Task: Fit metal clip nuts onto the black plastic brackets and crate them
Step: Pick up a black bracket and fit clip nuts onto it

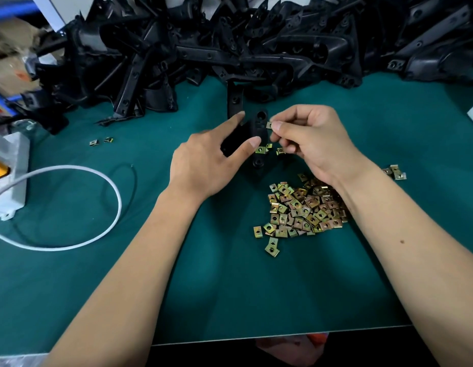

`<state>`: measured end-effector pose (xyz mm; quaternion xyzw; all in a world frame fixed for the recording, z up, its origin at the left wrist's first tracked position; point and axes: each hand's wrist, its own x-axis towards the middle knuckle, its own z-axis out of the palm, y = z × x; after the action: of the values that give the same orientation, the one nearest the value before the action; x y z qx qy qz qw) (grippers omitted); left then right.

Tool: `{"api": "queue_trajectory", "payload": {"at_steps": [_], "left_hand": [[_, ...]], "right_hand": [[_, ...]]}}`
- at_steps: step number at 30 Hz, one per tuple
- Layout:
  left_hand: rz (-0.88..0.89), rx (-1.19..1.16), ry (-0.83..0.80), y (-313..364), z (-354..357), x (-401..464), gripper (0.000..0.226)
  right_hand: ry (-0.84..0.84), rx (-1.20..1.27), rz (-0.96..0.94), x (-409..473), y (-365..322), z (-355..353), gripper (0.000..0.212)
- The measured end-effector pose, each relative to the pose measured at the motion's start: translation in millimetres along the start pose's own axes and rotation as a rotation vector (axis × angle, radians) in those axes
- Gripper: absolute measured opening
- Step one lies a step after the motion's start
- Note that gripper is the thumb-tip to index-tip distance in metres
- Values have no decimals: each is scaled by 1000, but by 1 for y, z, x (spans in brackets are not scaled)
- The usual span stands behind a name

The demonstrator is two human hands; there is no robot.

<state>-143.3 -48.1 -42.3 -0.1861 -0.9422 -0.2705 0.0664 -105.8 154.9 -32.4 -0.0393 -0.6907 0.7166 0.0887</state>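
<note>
My left hand (203, 162) grips a black plastic bracket (258, 128) between thumb and forefinger, just above the green mat. My right hand (312, 139) pinches a small metal clip nut (269, 125) against the bracket's right edge, near its upper hole. A heap of brass-coloured clip nuts (303, 207) lies on the mat under my right wrist. A few loose nuts (262, 149) sit just below the held bracket. A large pile of black brackets (230, 49) fills the back of the table.
A white power strip (7, 178) with a looping white cable (108, 186) lies at the left. Two stray nuts (100, 141) lie left of centre, a few more (395, 172) at the right. The table's front edge (283, 336) runs below my arms. Cardboard (10, 54) stands at the far left.
</note>
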Motion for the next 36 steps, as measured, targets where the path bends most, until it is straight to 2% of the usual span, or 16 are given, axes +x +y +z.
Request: {"api": "queue_trajectory", "payload": {"at_steps": [2,5,9,19,29,32,36], "left_hand": [[42,1,3,1,-1,0,69],[159,-42,12,3,-1,-1,60],[244,-142,-71,-2,1,3,60],[284,-241,-188,-6,-4,0,58],[350,-376,-281,-5,-7,-1,49],[353,-373,-282,-5,-7,-1,49],[329,-352,-142,-3,-4,4,50]], "right_hand": [[-41,-34,1,0,-1,-2,11],[-123,-15,21,-1,-2,-5,28],[-227,-48,40,-1,-4,-13,41],[-350,-172,34,-5,-9,-15,42],[-512,-125,79,-5,-10,-27,43],[-505,-141,89,-5,-12,-28,42],[-284,-9,79,-4,-10,-16,37]]}}
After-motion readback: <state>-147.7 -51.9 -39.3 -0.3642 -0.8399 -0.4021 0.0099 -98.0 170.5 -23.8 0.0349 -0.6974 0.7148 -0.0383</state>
